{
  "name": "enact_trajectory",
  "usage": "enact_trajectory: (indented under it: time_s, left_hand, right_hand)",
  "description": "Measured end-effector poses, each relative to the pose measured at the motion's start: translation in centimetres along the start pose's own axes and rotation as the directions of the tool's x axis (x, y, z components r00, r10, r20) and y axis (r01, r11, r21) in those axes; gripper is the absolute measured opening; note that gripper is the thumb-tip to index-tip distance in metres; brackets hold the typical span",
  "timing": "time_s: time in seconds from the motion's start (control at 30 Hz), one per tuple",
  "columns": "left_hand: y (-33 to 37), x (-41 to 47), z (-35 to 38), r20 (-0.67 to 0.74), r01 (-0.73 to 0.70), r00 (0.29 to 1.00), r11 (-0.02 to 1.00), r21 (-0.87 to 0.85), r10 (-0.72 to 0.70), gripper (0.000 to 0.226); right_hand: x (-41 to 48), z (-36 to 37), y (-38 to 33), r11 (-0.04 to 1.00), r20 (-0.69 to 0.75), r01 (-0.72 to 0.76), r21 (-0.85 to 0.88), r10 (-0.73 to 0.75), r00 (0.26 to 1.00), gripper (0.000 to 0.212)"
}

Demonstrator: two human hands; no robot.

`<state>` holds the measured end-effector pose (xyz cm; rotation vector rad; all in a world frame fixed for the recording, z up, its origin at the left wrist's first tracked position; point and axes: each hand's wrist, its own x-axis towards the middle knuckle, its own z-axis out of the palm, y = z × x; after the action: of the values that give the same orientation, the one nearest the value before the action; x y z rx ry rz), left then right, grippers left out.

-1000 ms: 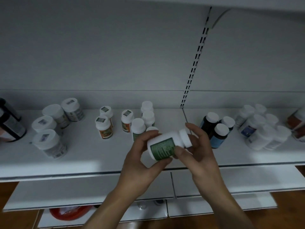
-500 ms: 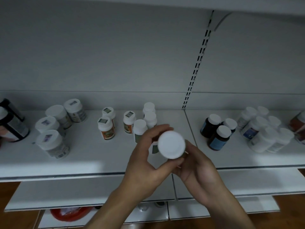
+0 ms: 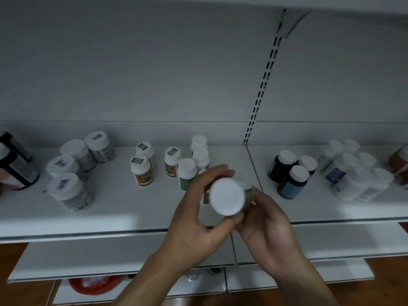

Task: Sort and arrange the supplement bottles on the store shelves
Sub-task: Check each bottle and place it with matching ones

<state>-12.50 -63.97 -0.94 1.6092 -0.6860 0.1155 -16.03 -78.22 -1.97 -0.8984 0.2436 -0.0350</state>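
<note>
White metal store shelf (image 3: 110, 217) with a grey back panel is filling the frame. Centre: white plastic supplement bottle with green label (image 3: 227, 196) is hanging above the shelf's front edge, round white cap facing the camera. Left hand (image 3: 194, 226) is wrapping it, fingers over the top, thumb underneath; grip clamped on the bottle. Right hand (image 3: 269, 230) is curling round the body from lower right; grip also clamped on it. White-capped green-label bottles (image 3: 186, 173) are standing just behind. Orange-label bottles (image 3: 141, 171) are sitting left of centre, wide white-capped jars (image 3: 68, 191) further left, dark blue-label bottles (image 3: 291, 180) at right.
</note>
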Motion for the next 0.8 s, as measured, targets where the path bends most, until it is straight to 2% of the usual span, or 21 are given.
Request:
enact_trajectory:
  time_s: [0.07, 0.13, 0.27, 0.33, 0.4, 0.47, 0.53, 0.63, 0.73, 0.8]
  left_hand:
    - [-0.7, -0.2, -0.3, 0.006, 0.022, 1.000, 0.999, -0.029, -0.022, 0.059]
    - [-1.3, -0.5, -0.4, 0.020, 0.049, 0.999, 0.995, -0.081, -0.048, 0.058]
    - [-1.8, -0.5, -0.1, 0.013, 0.143, 0.989, 0.953, -0.267, -0.144, 0.050]
    - [-1.6, -0.2, 0.2, 0.026, 0.207, 0.977, 0.910, -0.360, -0.212, 0.046]
    - [-1.4, 0.0, 0.7, 0.045, 0.276, 0.959, 0.882, -0.381, -0.281, 0.043]
    - [-1.1, 0.0, 1.4, 0.031, 0.345, 0.935, 0.883, -0.318, -0.354, 0.038]
    - [-0.8, 0.0, 2.2, 0.007, 0.381, 0.920, 0.889, -0.253, -0.392, 0.041]
    - [-0.4, -0.1, 3.2, 0.064, 0.339, 0.941, 0.915, -0.221, -0.333, 0.057]
    - [0.2, 0.0, 4.0, 0.112, 0.279, 0.959, 0.939, -0.201, -0.261, 0.054]
    - [0.6, 0.1, 4.8, 0.077, 0.282, 0.959, 0.927, -0.247, -0.271, 0.047]
  right_hand:
    - [0.2, -0.4, -0.4, 0.995, -0.041, 0.082, -0.056, -0.084, 0.996, 0.049]
    - [0.3, -0.7, -0.7, 0.981, -0.045, 0.143, -0.130, -0.150, 0.988, 0.046]
    - [0.1, -1.3, -1.2, 0.925, 0.032, 0.236, -0.297, -0.238, 0.971, 0.044]
    - [0.0, -1.7, -1.7, 0.869, 0.114, 0.282, -0.407, -0.258, 0.959, 0.053]
    - [-0.2, -2.3, -2.5, 0.821, 0.211, 0.315, -0.477, -0.241, 0.947, 0.063]
    - [-0.3, -2.8, -3.3, 0.780, 0.269, 0.334, -0.529, -0.219, 0.938, 0.057]
    - [-0.2, -3.2, -4.1, 0.752, 0.251, 0.320, -0.577, -0.210, 0.945, 0.039]
    - [-0.1, -4.1, -5.1, 0.762, 0.167, 0.258, -0.594, -0.197, 0.966, 0.019]
    - [0.0, -5.3, -6.4, 0.830, 0.130, 0.177, -0.529, -0.127, 0.983, 0.015]
    - [-0.3, -6.1, -7.3, 0.828, 0.183, 0.172, -0.534, -0.086, 0.979, 0.023]
